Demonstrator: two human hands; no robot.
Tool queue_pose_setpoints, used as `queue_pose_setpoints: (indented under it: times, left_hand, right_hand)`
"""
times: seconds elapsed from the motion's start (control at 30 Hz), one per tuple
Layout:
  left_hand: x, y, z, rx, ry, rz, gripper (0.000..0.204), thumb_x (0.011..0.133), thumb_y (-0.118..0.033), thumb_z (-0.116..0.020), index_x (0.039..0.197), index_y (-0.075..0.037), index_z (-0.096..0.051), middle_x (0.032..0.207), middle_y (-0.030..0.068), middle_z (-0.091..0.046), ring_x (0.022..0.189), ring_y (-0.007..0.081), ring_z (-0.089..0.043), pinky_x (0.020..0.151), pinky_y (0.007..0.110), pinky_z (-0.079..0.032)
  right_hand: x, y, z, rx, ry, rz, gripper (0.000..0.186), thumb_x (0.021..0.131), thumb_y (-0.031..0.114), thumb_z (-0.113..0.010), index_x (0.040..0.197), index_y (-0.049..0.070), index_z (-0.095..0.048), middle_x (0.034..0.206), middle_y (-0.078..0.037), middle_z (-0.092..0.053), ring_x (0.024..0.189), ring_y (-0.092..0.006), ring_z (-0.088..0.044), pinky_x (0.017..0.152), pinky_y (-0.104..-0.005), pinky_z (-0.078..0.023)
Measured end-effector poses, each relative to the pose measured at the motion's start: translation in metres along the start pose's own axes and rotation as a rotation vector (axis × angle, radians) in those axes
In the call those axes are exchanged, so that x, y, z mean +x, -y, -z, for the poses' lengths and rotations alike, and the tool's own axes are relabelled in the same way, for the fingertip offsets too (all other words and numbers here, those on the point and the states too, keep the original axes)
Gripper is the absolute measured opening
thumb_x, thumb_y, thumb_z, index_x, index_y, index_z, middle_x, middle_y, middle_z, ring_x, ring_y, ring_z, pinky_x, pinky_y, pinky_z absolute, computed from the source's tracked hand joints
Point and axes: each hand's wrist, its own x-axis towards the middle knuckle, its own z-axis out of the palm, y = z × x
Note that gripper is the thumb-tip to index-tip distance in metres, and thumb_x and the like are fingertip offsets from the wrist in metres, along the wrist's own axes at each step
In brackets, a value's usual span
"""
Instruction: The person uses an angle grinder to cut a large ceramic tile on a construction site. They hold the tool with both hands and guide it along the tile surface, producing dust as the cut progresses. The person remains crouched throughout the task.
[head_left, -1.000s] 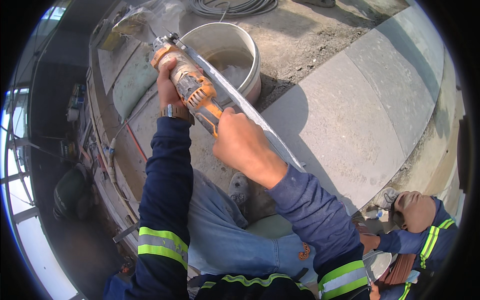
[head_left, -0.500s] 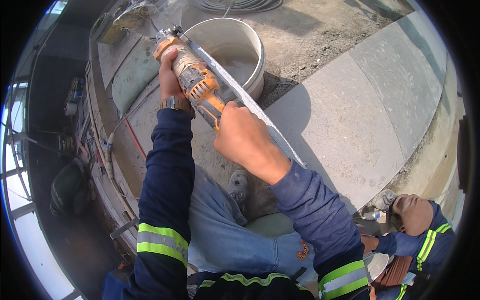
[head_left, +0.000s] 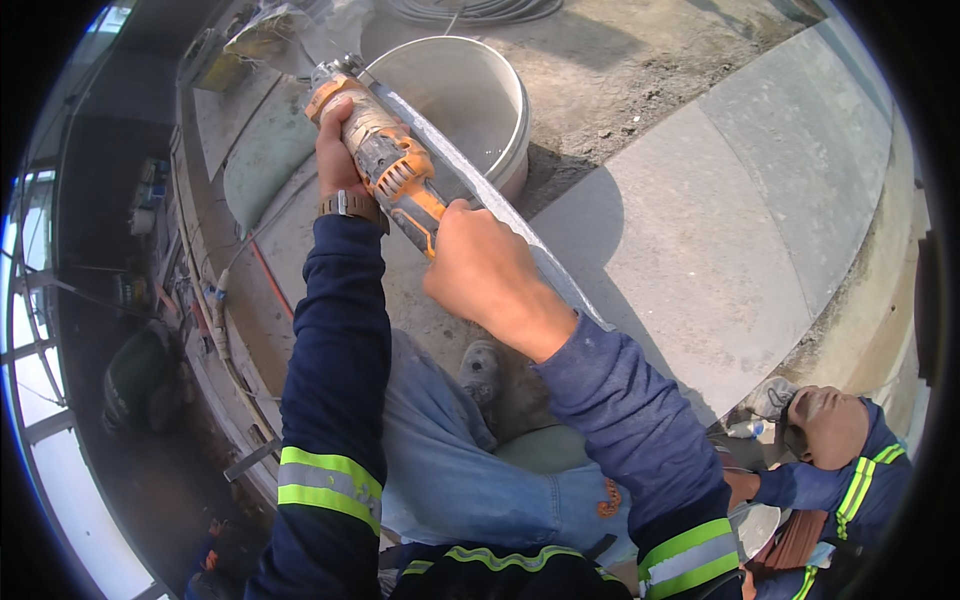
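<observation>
An orange and dark grey angle grinder (head_left: pixel 400 172) with tape wound round its body slants from upper left to lower right in front of me. My left hand (head_left: pixel 336 155) is closed round its front part, near the head. My right hand (head_left: pixel 485 270) grips the rear handle. Alongside the grinder runs the pale, rough edge of a stone slab (head_left: pixel 535 250), its head end beside the slab's far end. Whether the disc touches the slab I cannot make out. Just beyond the slab stands a whitish bucket (head_left: pixel 519 120), cloudy inside.
Large grey slabs (head_left: pixel 690 250) lie to the right. A co-worker (head_left: pixel 870 490) is low at the lower right. A pale green sack (head_left: pixel 262 165), an orange rod (head_left: pixel 271 278) and cables lie to the left. Coiled hose (head_left: pixel 475 10) rests at the far edge.
My right hand and the grinder's rear end have shifted very slightly left. Both hands keep the same grip.
</observation>
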Motion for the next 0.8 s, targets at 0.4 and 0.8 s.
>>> queue_pose_setpoints:
  times: [0.4, 0.8]
  left_hand:
    - [-0.011, 0.0, -0.01, 0.035, -0.01, -0.02, 0.053, 0.087, -0.033, -0.059, 0.122, 0.004, -0.043, 0.092, 0.025, -0.062, 0.075, 0.0378, -0.068, 0.067, 0.049, -0.06]
    - [-0.011, 0.0, -0.007, 0.053, 0.034, 0.011, 0.062, 0.087, -0.036, -0.061, 0.128, 0.002, -0.036, 0.1, 0.027, -0.06, 0.083, 0.0377, -0.066, 0.072, 0.049, -0.059]
  right_hand:
    - [-0.006, 0.001, 0.003, 0.002, 0.012, -0.001, 0.033, 0.073, 0.006, -0.07, 0.098, -0.01, -0.058, 0.089, -0.028, -0.069, 0.088, -0.0403, -0.07, 0.078, -0.0434, -0.057]
    - [-0.014, -0.001, 0.005, 0.031, -0.021, 0.007, 0.028, 0.074, 0.004, -0.065, 0.096, -0.012, -0.057, 0.084, -0.032, -0.067, 0.084, -0.0462, -0.068, 0.077, -0.049, -0.055]
